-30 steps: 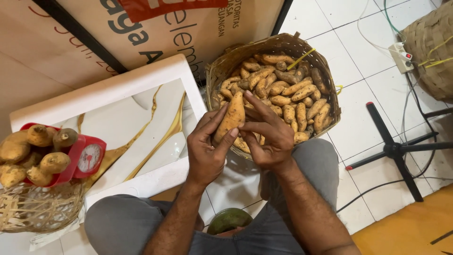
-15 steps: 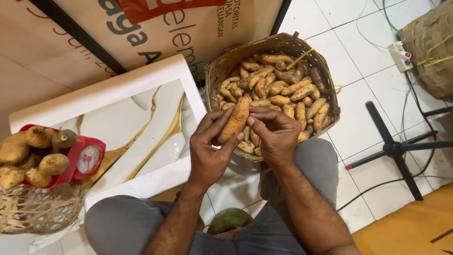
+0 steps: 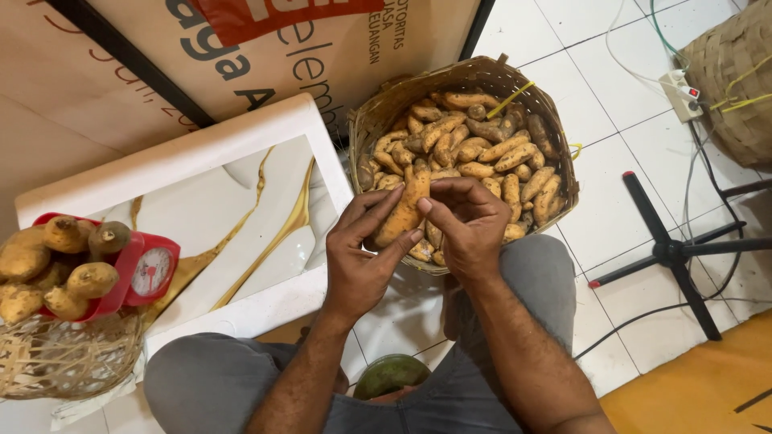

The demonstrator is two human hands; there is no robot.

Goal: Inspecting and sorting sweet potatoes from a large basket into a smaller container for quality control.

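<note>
Seated person, knees apart, looking down over own lap. Both hands hold one sweet potato (image 3: pixel 404 210) tilted, just above the near rim of the woven basket (image 3: pixel 371 120). Left hand (image 3: pixel 366 257) cradles the tuber from below and the side, fingers curled around its lower half, thumb across its underside. Right hand (image 3: pixel 466 221) sits at its upper end, fingertips pinched narrow on the skin near the tip, as if picking or rubbing at it.

Step in hand, by my reading: checking or cleaning a single tuber lifted out of the heap of sweet potatoes (image 3: pixel 474 149). Any further handling calls for a steady left-hand cradle while the right fingers work the tip; the tuber is long and tapered, so a loose hold could let it tip off the palm.

Edges and room: basket is nearly full, its far side against the leaning printed board (image 3: pixel 241 48). To the left, a white-framed panel (image 3: pixel 201 153) lies flat, its corner close to the basket wall. Further left, a red dial scale (image 3: pixel 149 269) carries more tubers, with a second, low woven basket (image 3: pixel 64 362) below it. To the right there is tiled floor (image 3: pixel 611 185), then a black stand foot (image 3: pixel 671 253) and cables. A green rounded object (image 3: pixel 390 374) rests between the thighs.
</note>
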